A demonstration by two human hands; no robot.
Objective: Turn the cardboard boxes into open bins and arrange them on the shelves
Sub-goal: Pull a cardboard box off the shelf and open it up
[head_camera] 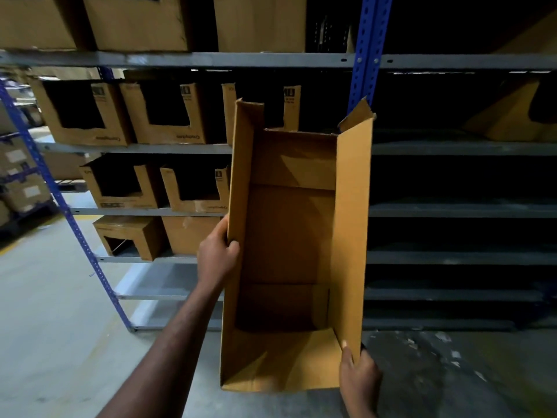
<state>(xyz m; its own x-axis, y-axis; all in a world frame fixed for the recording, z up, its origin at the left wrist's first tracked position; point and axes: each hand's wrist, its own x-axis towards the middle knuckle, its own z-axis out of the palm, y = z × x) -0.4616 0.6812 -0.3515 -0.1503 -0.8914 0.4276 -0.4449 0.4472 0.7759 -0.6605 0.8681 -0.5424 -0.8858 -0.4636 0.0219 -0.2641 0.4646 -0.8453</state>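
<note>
L hand [217, 251] & R hand [358, 374] each grip a side wall of open box [289, 236], held w/ its open side up, in front of shelves [180, 59].

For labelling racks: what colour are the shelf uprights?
Blue, perforated uprights; clearest in the head view.

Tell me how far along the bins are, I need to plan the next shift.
Done: cut-open bins sit on several left-bay shelves. In hand: the left hand and right hand grip the side walls of one open box. Left: the right-bay shelves look almost bare, so most placing probably remains.
</note>
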